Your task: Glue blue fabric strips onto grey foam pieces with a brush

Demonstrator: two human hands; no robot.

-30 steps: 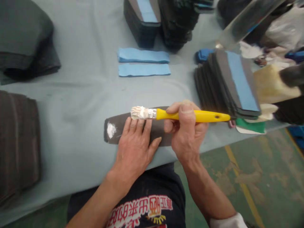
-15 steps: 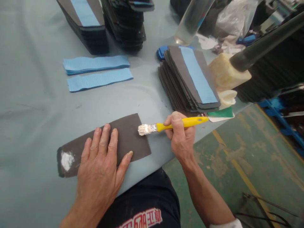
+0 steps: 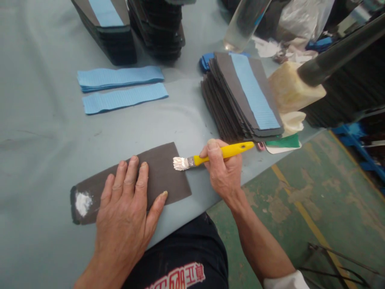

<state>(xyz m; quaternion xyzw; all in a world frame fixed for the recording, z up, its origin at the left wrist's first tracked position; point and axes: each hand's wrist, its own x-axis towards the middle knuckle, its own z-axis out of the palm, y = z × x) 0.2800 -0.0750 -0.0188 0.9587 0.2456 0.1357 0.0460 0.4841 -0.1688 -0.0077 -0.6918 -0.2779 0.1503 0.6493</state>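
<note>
My left hand (image 3: 129, 204) lies flat with fingers spread on a dark grey tapered panel (image 3: 164, 176). A white smear (image 3: 83, 203) marks the panel's darker left end. In my right hand (image 3: 224, 168) is a paintbrush (image 3: 231, 149) with a yellow handle, gripped near its metal collar. Its bristles, caked in white paste, are over the right edge of the panel; I cannot tell whether they touch it. Beyond the panel lie light blue ribbed strips (image 3: 124, 98), one alone in front of a small pile.
Stacked dark panels (image 3: 249, 96) topped by a blue strip stand at right, beside a yellowish foam block (image 3: 296, 86) with a dark tube. Two more stacks, one dark grey (image 3: 117, 44), stand at the back. A clear bottle (image 3: 243, 28) is behind. The table edge borders a green floor (image 3: 279, 224).
My right hand and the brush have shifted slightly left, and the handle tilts up a little more. My left hand stays on the panel. The view has shifted slightly.
</note>
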